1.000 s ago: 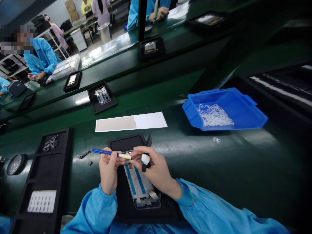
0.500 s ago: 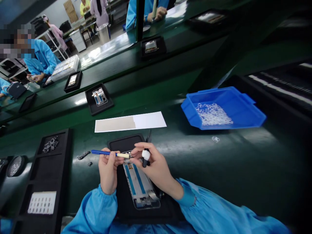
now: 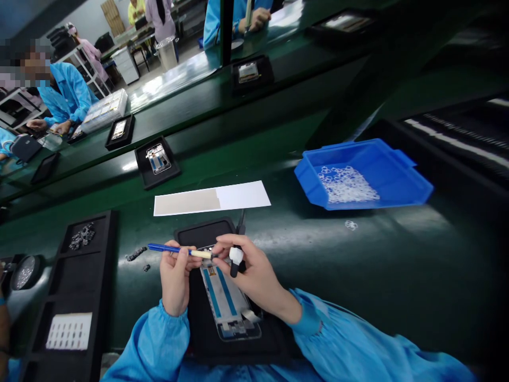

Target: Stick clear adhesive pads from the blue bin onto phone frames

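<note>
My left hand [image 3: 174, 284] pinches a blue pen-like tool [image 3: 164, 248] with a cream-coloured front end, held nearly level. My right hand [image 3: 260, 273] has its thumb and fingertips together at the pen's tip, on a small dark part too small to name. Across the same hand lies a slim black tool wrapped in white [image 3: 236, 255], its kind unclear. Beneath both hands a phone frame [image 3: 225, 297] with two blue strips rests in a black tray [image 3: 199, 232]. A silvery flap shows at the frame's lower right; its upper end is partly hidden by my fingers.
At left stands a black compartment tray [image 3: 79, 270] with small dark parts and a white card. Loose dark parts [image 3: 136, 253] lie beside it. A paper strip [image 3: 242, 195] lies beyond my hands; a blue bin [image 3: 397, 180] holds white rings. Trays with phone frames [image 3: 158, 159] line the bench behind.
My hands hold almost the same pose, the right wrist turned slightly. The phone-frame tray on the back bench has shifted a little leftward. A co-worker's hands at far left have moved apart.
</note>
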Tool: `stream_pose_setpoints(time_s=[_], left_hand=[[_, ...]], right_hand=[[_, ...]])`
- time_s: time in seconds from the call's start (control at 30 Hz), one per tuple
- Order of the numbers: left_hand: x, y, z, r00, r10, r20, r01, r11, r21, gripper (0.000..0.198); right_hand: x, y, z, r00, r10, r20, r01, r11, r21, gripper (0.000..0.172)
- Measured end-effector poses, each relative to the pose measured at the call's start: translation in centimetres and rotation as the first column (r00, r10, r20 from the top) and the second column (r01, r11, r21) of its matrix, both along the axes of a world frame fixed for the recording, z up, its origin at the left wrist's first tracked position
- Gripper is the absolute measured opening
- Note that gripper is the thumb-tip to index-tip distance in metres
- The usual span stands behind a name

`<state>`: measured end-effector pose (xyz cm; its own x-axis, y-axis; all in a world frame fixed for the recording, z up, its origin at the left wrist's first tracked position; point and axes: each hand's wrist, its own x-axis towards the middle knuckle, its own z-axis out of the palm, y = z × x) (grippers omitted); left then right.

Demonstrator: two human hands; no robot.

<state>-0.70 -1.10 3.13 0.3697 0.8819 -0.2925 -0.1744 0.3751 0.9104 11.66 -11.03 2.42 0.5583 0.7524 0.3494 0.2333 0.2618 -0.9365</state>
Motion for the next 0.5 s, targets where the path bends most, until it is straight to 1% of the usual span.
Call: stream_pose_setpoints(time_s=[0.07, 0.13, 0.17, 0.2, 0.23, 0.27, 0.3, 0.37, 0.43, 0.5], left_hand=[[-0.1, 0.0, 0.0, 1.000, -0.006, -0.013, 0.006, 1.000, 0.028, 0.057], [-0.3, -0.1, 0.0, 0.999, 0.000, -0.041, 0.004, 0.993, 0.115, 0.053], [-0.3, -0.2, 0.0, 0.998, 0.011, -0.057, 0.000, 0.982, 0.191, 0.049], [-0.5, -0.4, 0.0, 0.997, 0.030, -0.069, -0.009, 0.957, 0.291, 0.044], [-0.6, -0.6, 0.0, 0.996, 0.057, -0.075, -0.022, 0.913, 0.408, 0.039], [-0.7, -0.8, 0.0, 0.994, 0.084, -0.073, -0.032, 0.846, 0.532, 0.033], [-0.8, -1.0, -0.1, 0.992, 0.106, -0.064, -0.039, 0.762, 0.646, 0.029], [-1.0, -1.3, -0.5, 0.992, 0.118, -0.042, -0.034, 0.576, 0.817, 0.022], [-1.2, -1.4, -1.0, 0.996, 0.085, -0.035, -0.003, 0.413, 0.911, 0.021], [-1.4, -1.3, -1.3, 0.997, 0.040, -0.060, 0.046, 0.286, 0.957, 0.023]], right_hand=[[0.1, -0.1, 0.0, 1.000, 0.015, 0.011, -0.015, 1.000, -0.023, 0.029], [0.2, -0.1, 0.0, 0.999, 0.025, 0.028, -0.024, 0.999, -0.035, 0.029], [0.3, -0.1, 0.0, 0.999, 0.024, 0.036, -0.023, 0.999, -0.032, 0.030], [0.3, -0.1, 0.0, 0.999, 0.016, 0.043, -0.015, 1.000, -0.023, 0.031], [0.3, 0.0, -0.1, 0.999, 0.004, 0.049, -0.003, 1.000, -0.013, 0.032], [0.3, 0.0, -0.1, 0.999, -0.011, 0.052, 0.011, 1.000, -0.003, 0.033], [0.3, 0.0, -0.1, 0.998, -0.024, 0.052, 0.024, 1.000, 0.002, 0.033], [0.2, 0.1, -0.2, 0.998, -0.038, 0.050, 0.038, 0.999, 0.003, 0.033], [0.2, 0.1, -0.2, 0.998, -0.044, 0.048, 0.044, 0.999, -0.001, 0.032], [0.1, 0.2, -0.3, 0.997, -0.060, 0.051, 0.060, 0.998, -0.006, 0.033]])
